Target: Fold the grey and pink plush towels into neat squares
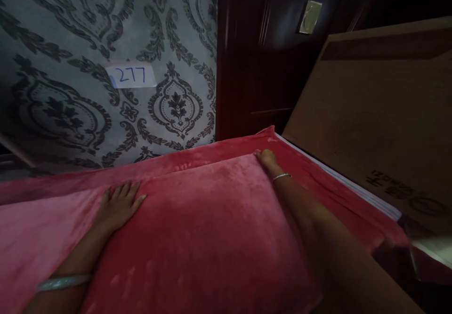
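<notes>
A red velvety pillow lies on a bed covered with a red sheet. My left hand rests flat on the pillow's left edge, fingers stretched out and slightly apart, a pale bangle on the wrist. My right hand reaches to the pillow's far right corner, fingers curled onto the fabric there; a thin bangle sits on that wrist. Whether the right hand pinches the corner or only presses it is hard to make out.
Patterned grey wallpaper with a white label reading 277 stands behind the bed. A dark red door is at the back. A large cardboard sheet leans at the right beside the bed's edge.
</notes>
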Demonstrator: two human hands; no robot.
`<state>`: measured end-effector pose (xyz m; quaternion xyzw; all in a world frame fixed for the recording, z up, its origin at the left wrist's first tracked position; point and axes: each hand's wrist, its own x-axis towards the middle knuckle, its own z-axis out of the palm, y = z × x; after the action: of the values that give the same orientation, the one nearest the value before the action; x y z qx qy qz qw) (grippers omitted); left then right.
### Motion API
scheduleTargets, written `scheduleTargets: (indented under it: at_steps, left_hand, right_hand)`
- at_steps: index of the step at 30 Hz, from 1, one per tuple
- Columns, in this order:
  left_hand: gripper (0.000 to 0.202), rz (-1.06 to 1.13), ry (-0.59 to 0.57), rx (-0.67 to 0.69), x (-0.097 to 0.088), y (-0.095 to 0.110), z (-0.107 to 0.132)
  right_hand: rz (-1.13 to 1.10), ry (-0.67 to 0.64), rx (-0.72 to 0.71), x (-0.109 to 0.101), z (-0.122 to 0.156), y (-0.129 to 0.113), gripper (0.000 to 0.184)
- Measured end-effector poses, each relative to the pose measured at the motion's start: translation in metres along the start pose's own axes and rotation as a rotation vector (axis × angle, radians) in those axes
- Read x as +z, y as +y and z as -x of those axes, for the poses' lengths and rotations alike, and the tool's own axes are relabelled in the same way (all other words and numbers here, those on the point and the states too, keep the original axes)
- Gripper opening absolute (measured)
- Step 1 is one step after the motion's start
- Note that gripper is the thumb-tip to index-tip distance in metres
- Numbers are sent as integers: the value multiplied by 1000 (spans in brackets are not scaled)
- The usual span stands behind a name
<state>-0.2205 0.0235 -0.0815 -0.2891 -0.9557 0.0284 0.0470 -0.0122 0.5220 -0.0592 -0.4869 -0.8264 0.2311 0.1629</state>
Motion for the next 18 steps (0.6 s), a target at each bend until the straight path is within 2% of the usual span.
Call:
scheduleTargets:
  at_steps: [6, 10, 15, 18]
  left_hand:
    - [78, -4, 17, 10, 6, -4, -3]
    - [78, -18, -8, -8, 2, 0, -1]
    - [79, -16, -2, -2, -3, 3, 0]
    - [80, -9, -1, -7, -2, 3, -1]
  right_hand:
    - [90, 58, 61, 14, 2, 4, 42]
    - [112, 9, 62, 2, 2, 0, 43]
    - [123, -49, 29, -21, 19, 12, 60]
    - [156, -45, 19, -24, 39, 25, 47]
